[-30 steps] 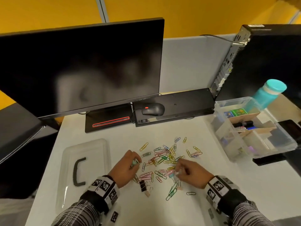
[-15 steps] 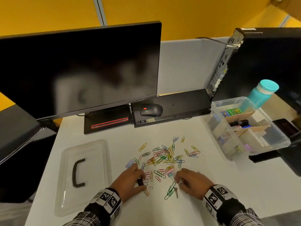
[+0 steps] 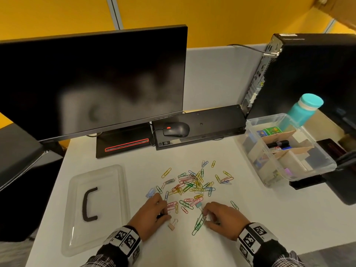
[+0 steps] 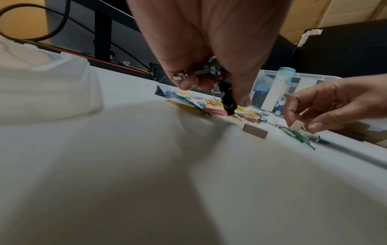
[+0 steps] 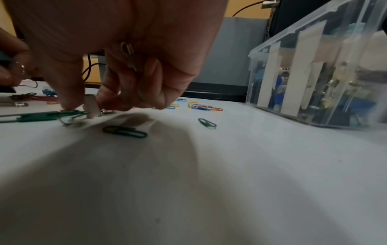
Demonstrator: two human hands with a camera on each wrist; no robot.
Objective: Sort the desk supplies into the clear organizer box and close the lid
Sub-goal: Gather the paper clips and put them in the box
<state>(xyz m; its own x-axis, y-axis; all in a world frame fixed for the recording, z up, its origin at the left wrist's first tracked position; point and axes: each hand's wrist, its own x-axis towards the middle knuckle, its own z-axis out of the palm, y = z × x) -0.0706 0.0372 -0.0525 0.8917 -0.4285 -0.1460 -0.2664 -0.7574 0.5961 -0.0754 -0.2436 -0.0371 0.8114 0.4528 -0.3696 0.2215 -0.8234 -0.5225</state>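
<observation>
Pinching a black binder clip [image 4: 227, 97] between thumb and fingertips, the left hand [image 3: 152, 216] sits at the near edge of the scattered paper clips [image 3: 192, 186] in the middle of the desk [image 3: 250, 218]; a second clip, perhaps teal, is tucked in its palm. The right hand [image 3: 221, 218] nips a pale binder clip [image 5: 91, 106] upright on the desk, beside a bunch of green paper clips [image 3: 198, 223]. A tan binder clip [image 3: 172, 225] lies loose between the hands. The clear organizer box [image 3: 316, 168] stands open at the desk's right edge, its lid [image 3: 115, 189] flat near the left edge.
</observation>
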